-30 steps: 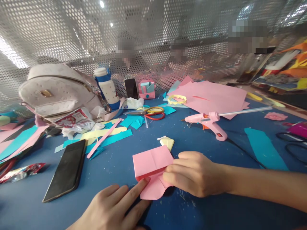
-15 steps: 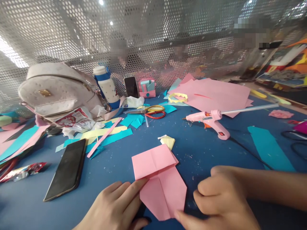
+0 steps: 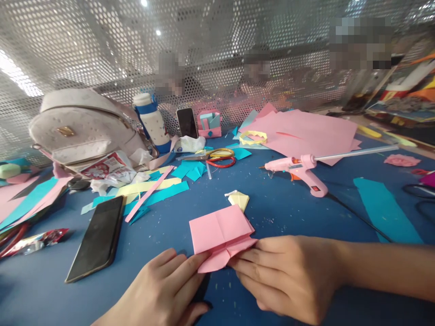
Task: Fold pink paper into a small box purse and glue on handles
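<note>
A folded pink paper (image 3: pixel 220 231) lies on the blue table in front of me, its upper part a flat rectangle with a crease down the middle. My left hand (image 3: pixel 161 285) presses its index fingertip on the paper's lower left edge, the fingers close together. With its fingers bunched at the lower right edge, my right hand (image 3: pixel 285 271) holds the lower flap, which is bent up and foreshortened. The right fingertips are partly hidden by the paper. Just behind the pink paper rests a small pale yellow folded paper piece (image 3: pixel 238 199).
A pink glue gun (image 3: pixel 306 170) with its cord lies at the right, near a blue paper strip (image 3: pixel 382 206). Scissors (image 3: pixel 220 156), paper scraps, and pink sheets (image 3: pixel 306 131) lie farther back. At left are a phone (image 3: pixel 97 240), a backpack (image 3: pixel 78 122) and a bottle (image 3: pixel 151 120).
My right hand has moved up and taken the lower part of the pink paper with it, folding that flap upward. My left hand stays at the left edge.
</note>
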{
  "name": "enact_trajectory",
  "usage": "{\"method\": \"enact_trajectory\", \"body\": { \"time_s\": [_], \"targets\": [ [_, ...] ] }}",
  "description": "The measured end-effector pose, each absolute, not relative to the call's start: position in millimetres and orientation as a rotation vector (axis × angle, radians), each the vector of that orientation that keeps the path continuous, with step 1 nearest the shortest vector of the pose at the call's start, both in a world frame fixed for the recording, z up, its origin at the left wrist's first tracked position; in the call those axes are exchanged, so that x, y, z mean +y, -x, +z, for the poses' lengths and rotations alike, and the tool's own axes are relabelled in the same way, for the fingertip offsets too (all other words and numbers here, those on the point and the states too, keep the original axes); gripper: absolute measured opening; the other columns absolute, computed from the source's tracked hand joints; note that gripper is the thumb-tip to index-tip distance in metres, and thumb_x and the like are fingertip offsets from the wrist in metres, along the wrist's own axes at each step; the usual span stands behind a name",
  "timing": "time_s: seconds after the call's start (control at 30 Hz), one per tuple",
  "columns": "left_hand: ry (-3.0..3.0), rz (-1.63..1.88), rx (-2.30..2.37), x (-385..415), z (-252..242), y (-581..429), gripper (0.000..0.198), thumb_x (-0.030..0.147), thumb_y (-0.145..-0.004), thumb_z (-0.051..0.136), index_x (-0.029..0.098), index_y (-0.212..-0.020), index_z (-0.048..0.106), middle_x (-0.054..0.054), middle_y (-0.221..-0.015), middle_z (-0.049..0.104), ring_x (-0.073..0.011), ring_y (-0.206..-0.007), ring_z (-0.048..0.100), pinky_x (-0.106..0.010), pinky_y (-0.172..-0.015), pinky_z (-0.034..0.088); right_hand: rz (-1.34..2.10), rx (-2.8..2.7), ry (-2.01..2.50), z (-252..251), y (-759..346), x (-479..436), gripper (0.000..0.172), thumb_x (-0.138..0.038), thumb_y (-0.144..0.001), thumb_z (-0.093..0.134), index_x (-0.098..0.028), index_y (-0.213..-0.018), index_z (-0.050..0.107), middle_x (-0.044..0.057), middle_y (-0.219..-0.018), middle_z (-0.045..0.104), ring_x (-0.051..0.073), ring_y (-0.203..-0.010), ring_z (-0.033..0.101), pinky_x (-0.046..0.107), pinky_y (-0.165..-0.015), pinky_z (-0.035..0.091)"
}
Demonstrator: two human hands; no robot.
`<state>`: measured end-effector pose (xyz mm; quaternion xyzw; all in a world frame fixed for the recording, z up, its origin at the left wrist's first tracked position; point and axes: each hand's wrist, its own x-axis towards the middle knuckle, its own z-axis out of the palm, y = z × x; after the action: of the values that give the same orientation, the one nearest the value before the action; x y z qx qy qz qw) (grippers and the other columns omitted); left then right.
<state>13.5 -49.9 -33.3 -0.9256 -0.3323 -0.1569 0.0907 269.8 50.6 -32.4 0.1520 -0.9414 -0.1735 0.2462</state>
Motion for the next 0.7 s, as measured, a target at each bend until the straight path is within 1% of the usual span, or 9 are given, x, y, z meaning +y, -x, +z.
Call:
{"method": "enact_trajectory", "body": {
  "time_s": [0.1, 0.2, 0.3, 0.5, 0.6, 0.7],
  "targets": [
    [2.775, -0.459, -0.972, -49.5, -32.4, -12.9, 0.031, 0.030, -0.095, 0.050, 0.007, -0.104, 0.067, -0.016, -0.100, 0.073, -0.0184, -0.062, 0.063, -0.032, -0.053, 0.051, -0.444, -2.612, -0.347, -31.6, -269.6, 48.9, 0.027, -0.028, -0.092, 0.056, -0.008, -0.101, 0.072, 0.016, -0.108, 0.072, 0.020, -0.095, 0.070, 0.028, -0.072, 0.059],
    [2.788, -0.449, -0.963, -48.9, -30.8, -12.9, 0.031, 0.030, -0.095, 0.051, 0.006, -0.107, 0.066, -0.016, -0.099, 0.073, -0.0184, -0.063, 0.064, -0.033, -0.055, 0.052, -0.381, -2.628, -0.300, -30.6, -267.8, 48.0, 0.025, -0.024, -0.093, 0.054, -0.009, -0.103, 0.071, 0.014, -0.103, 0.074, 0.018, -0.092, 0.070, 0.029, -0.075, 0.058],
    [2.795, -0.435, -0.953, -48.4, -29.5, -12.5, 0.029, 0.028, -0.095, 0.051, 0.006, -0.108, 0.066, -0.015, -0.101, 0.073, -0.0188, -0.063, 0.064, -0.033, -0.055, 0.051, -0.336, -2.642, -0.266, -31.4, -266.1, 47.6, 0.023, -0.020, -0.094, 0.052, -0.010, -0.104, 0.070, 0.012, -0.100, 0.074, 0.017, -0.090, 0.069, 0.029, -0.077, 0.058],
    [2.806, -0.409, -0.945, -49.4, -28.8, -11.0, 0.027, 0.026, -0.094, 0.053, 0.007, -0.106, 0.066, -0.015, -0.103, 0.073, -0.0194, -0.063, 0.063, -0.035, -0.055, 0.051, -0.332, -2.625, -0.261, -35.1, -265.4, 46.9, 0.021, -0.017, -0.091, 0.056, -0.009, -0.105, 0.070, 0.009, -0.096, 0.074, 0.017, -0.090, 0.069, 0.031, -0.079, 0.057],
    [2.820, -0.401, -0.939, -50.0, -29.6, -11.4, 0.029, 0.025, -0.094, 0.052, 0.005, -0.111, 0.064, -0.016, -0.103, 0.072, -0.0198, -0.066, 0.064, -0.036, -0.056, 0.052, -0.319, -2.643, -0.247, -35.1, -265.1, 47.1, 0.023, -0.014, -0.092, 0.053, -0.010, -0.107, 0.069, 0.009, -0.098, 0.074, 0.017, -0.091, 0.068, 0.031, -0.080, 0.056],
    [2.809, -0.412, -0.950, -50.3, -31.4, -12.8, 0.031, 0.022, -0.094, 0.051, 0.003, -0.116, 0.061, -0.016, -0.102, 0.072, -0.0206, -0.070, 0.065, -0.035, -0.059, 0.053, -0.308, -2.655, -0.263, -34.5, -266.0, 48.8, 0.026, -0.013, -0.094, 0.046, -0.010, -0.106, 0.069, 0.010, -0.104, 0.073, 0.018, -0.097, 0.067, 0.032, -0.084, 0.055]
  ]
}}
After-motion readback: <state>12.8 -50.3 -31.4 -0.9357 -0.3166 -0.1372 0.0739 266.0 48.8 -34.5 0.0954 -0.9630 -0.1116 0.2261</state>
